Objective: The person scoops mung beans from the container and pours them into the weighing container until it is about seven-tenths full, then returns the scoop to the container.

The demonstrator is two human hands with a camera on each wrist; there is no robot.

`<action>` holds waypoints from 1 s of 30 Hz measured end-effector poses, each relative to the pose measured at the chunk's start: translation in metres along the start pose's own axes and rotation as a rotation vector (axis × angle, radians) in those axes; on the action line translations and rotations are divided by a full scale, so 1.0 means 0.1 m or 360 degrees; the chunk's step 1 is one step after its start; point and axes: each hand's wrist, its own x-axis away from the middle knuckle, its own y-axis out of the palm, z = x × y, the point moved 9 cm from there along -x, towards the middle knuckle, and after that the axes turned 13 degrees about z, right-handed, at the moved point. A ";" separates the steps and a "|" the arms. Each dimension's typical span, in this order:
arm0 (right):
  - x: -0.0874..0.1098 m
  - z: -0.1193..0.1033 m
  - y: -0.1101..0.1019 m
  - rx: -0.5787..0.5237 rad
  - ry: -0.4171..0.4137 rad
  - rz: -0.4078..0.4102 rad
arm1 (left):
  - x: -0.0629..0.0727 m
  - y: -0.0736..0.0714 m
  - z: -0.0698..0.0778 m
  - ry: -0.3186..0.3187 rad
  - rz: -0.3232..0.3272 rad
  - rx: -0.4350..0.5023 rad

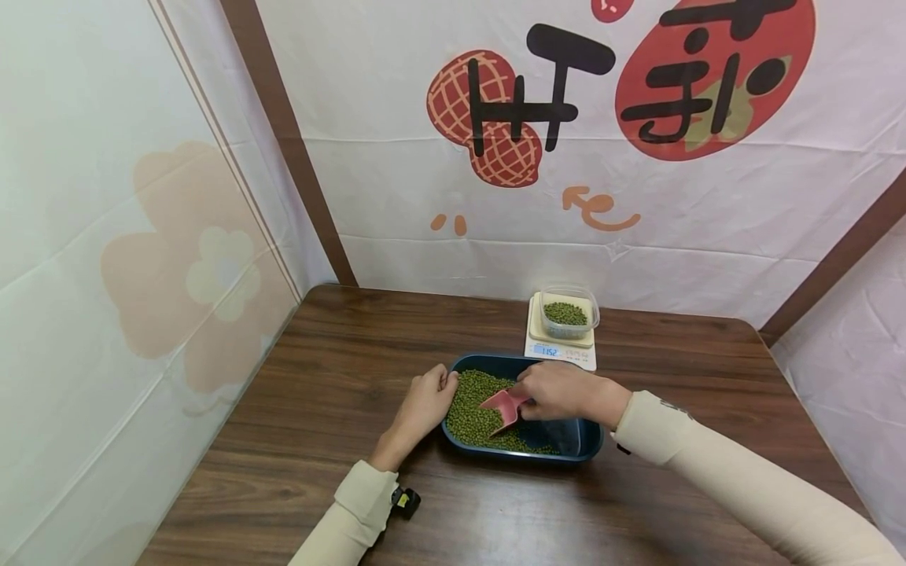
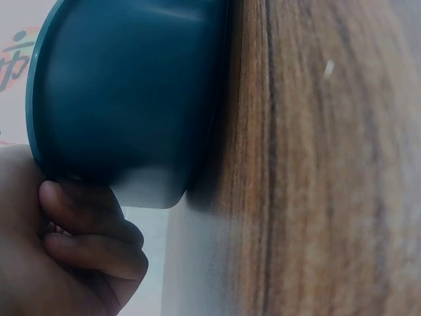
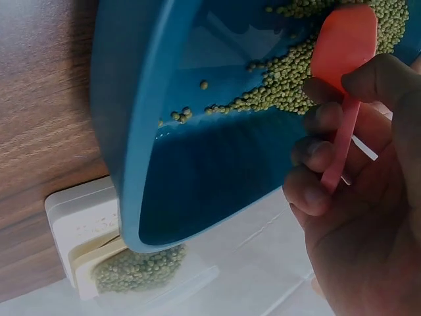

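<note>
A dark blue basin [image 1: 593,442] stands on the table, with green mung beans [image 1: 469,405] heaped mostly in its left part. My left hand [image 1: 423,402] grips the basin's left rim, its fingers [image 2: 99,230] curled at the edge in the left wrist view. Over the beans, my right hand [image 1: 562,391] holds a pink scoop [image 1: 504,406] by its handle. The right wrist view shows fingers wrapped around the handle, thumb near the scoop's bowl [image 3: 345,43]. The bowl's tip is down at the beans.
Behind the basin, a white kitchen scale [image 1: 582,358] with a lit display bears a clear plastic container [image 1: 594,314] of mung beans. The brown wooden table [image 1: 318,377] meets a printed cloth backdrop [image 1: 396,267] at the back. Another cloth hangs at left.
</note>
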 end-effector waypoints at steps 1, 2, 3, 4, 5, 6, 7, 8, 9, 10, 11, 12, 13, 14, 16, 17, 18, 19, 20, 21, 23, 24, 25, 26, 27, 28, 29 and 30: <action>0.00 0.00 0.01 -0.0009 -0.0001 -0.0005 | 0.00 0.00 0.00 0.0005 0.0000 0.0006; 0.00 -0.01 0.01 -0.0020 0.0000 -0.0013 | 0.00 0.00 0.00 0.0006 -0.0001 0.0011; 0.00 -0.01 0.02 -0.0033 0.0002 -0.0022 | 0.01 0.00 0.01 0.0008 -0.0001 0.0014; 0.00 -0.02 0.02 -0.0043 0.0002 -0.0028 | 0.01 0.00 0.01 0.0008 -0.0001 0.0013; 0.00 -0.02 0.03 -0.0051 0.0000 -0.0032 | 0.01 0.01 0.00 0.0006 -0.0005 0.0012; -0.01 -0.03 0.03 -0.0058 -0.0006 -0.0033 | 0.01 0.01 0.00 0.0001 -0.0009 0.0009; -0.01 -0.03 0.03 -0.0064 -0.0011 -0.0036 | 0.00 0.01 -0.01 -0.0005 -0.0014 0.0006; -0.01 -0.04 0.03 -0.0067 -0.0016 -0.0035 | 0.00 0.02 -0.01 -0.0015 -0.0021 0.0002; -0.02 -0.04 0.03 -0.0067 -0.0026 -0.0029 | 0.00 0.02 -0.02 -0.0025 -0.0023 -0.0008; -0.02 -0.05 0.03 -0.0067 -0.0035 -0.0024 | -0.01 0.03 -0.03 -0.0039 -0.0029 -0.0019; -0.03 -0.05 0.03 -0.0068 -0.0043 -0.0018 | 0.00 0.01 0.02 -0.0098 -0.0047 -0.0053; -0.03 -0.06 0.03 -0.0068 -0.0048 -0.0018 | 0.00 0.02 0.01 -0.0110 -0.0053 -0.0066; -0.03 -0.06 0.03 -0.0070 -0.0050 -0.0019 | 0.00 0.02 0.01 -0.0118 -0.0054 -0.0079; -0.04 -0.07 0.04 -0.0070 -0.0052 -0.0023 | 0.00 0.02 0.01 -0.0127 -0.0056 -0.0093; -0.05 -0.07 0.05 -0.0067 -0.0049 -0.0039 | 0.00 0.03 0.00 -0.0133 -0.0057 -0.0111; -0.05 -0.07 0.06 -0.0067 -0.0043 -0.0050 | 0.00 0.03 0.00 -0.0132 -0.0055 -0.0116; -0.05 -0.07 0.08 -0.0068 -0.0036 -0.0058 | -0.01 0.03 0.00 -0.0129 -0.0052 -0.0117; -0.06 -0.07 0.08 -0.0073 -0.0029 -0.0064 | -0.01 0.03 0.00 -0.0123 -0.0050 -0.0111; -0.06 -0.07 0.09 -0.0073 -0.0022 -0.0070 | -0.01 0.02 0.00 -0.0115 -0.0045 -0.0105; -0.06 -0.07 0.10 -0.0068 -0.0020 -0.0075 | -0.01 0.02 0.01 -0.0112 -0.0046 -0.0091; -0.08 -0.08 0.11 -0.0062 -0.0024 -0.0079 | -0.01 0.03 -0.03 -0.0067 -0.0031 -0.0073; -0.09 -0.09 0.11 -0.0055 -0.0028 -0.0079 | -0.02 0.03 -0.02 -0.0056 -0.0027 -0.0060; -0.09 -0.10 0.12 -0.0052 -0.0029 -0.0086 | -0.01 0.03 -0.02 -0.0047 -0.0022 -0.0045; -0.10 -0.10 0.12 -0.0048 -0.0032 -0.0091 | -0.01 0.02 -0.01 -0.0032 -0.0014 -0.0033; -0.11 -0.11 0.12 -0.0050 -0.0035 -0.0100 | -0.01 0.02 -0.02 -0.0028 -0.0014 -0.0020; -0.11 -0.12 0.13 -0.0058 -0.0030 -0.0107 | -0.01 0.02 -0.01 -0.0021 -0.0011 -0.0013; -0.12 -0.12 0.13 -0.0063 -0.0022 -0.0119 | -0.02 0.04 -0.04 0.0018 0.0000 -0.0011; -0.12 -0.12 0.14 -0.0073 -0.0013 -0.0130 | -0.01 0.02 -0.01 -0.0011 -0.0009 0.0002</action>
